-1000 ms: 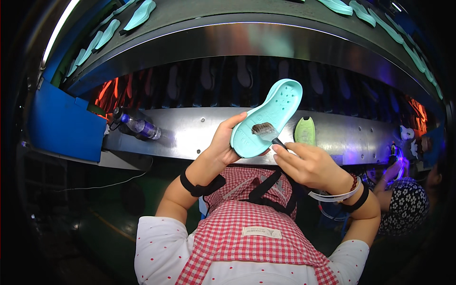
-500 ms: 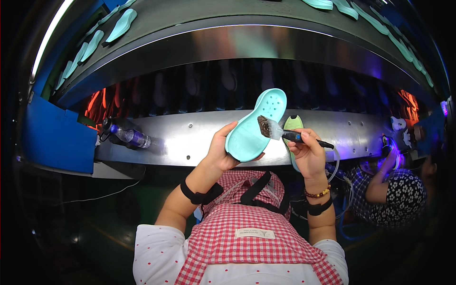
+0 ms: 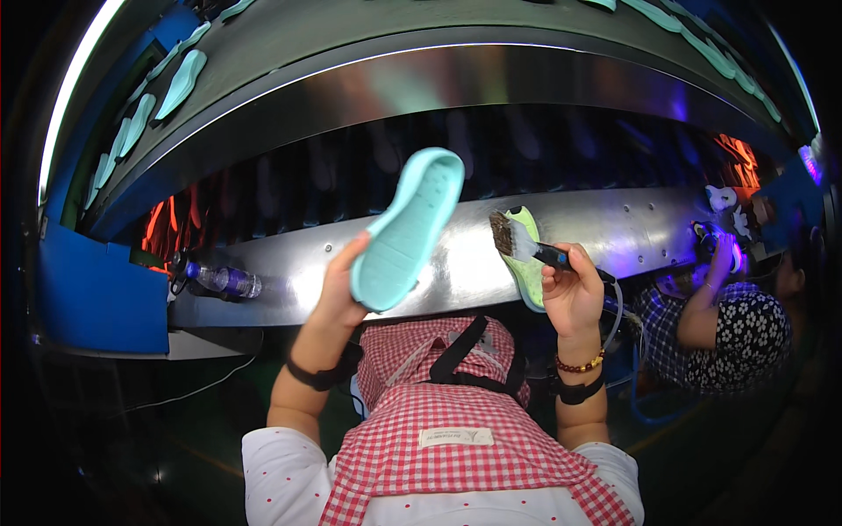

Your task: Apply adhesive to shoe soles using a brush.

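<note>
Over the metal surface [image 3: 469, 256]: turquoise clog sole [image 3: 402, 250] raised, brush [image 3: 524, 245] apart from it.
Right hand [image 3: 574, 291] grips the brush; left hand [image 3: 340, 285] grasps the turquoise clog sole near one end. Judged risk: pressure on its far end might twist it loose. Lime-green sole [image 3: 531, 286] lies below the brush; a dip could smear it. Beyond: conveyor belt [image 3: 351, 39].

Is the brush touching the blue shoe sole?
No, a gap shows between the brush and the blue sole in the left hand.
</note>
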A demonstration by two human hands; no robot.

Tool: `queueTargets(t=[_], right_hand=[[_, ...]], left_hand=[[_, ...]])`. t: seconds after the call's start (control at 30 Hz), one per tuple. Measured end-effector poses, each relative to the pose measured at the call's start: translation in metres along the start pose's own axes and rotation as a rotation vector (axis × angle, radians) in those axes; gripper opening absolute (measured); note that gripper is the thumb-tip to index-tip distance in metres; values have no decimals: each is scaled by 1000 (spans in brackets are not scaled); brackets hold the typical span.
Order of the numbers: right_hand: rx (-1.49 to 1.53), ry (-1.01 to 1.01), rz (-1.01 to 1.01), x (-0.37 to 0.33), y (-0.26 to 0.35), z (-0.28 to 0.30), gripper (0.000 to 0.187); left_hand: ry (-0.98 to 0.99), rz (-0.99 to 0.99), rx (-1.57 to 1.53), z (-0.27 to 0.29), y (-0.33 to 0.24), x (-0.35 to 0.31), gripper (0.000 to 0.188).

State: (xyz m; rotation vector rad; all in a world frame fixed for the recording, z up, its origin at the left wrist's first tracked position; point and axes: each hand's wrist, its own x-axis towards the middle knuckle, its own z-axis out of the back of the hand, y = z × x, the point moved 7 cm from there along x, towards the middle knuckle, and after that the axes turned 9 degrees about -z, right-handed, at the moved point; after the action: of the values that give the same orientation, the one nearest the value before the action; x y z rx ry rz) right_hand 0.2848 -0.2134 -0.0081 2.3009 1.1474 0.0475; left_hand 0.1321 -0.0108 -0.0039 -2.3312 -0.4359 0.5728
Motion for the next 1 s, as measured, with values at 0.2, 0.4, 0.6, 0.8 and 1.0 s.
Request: queueTargets(t=[0.2,0.4,0.6,0.8,1.0], right_hand=[[156,-139,22,-8,9,48,18],[114,-127,-5,-10,1,50,18],[117,-180,143,-22,13,91,17],[69,-243,237,-14,45,100,15],[132,-198,166,14,8,100,12]], left_hand=[[122,-548,138,-61,-131,2,50],[218,-646,-285,-48,-275,98,52],[-237,-742,-558,0,-266,120,96],[-60,-938,524,-106,-260,78,77],[98,-683,1923,-186,-229,184,65]])
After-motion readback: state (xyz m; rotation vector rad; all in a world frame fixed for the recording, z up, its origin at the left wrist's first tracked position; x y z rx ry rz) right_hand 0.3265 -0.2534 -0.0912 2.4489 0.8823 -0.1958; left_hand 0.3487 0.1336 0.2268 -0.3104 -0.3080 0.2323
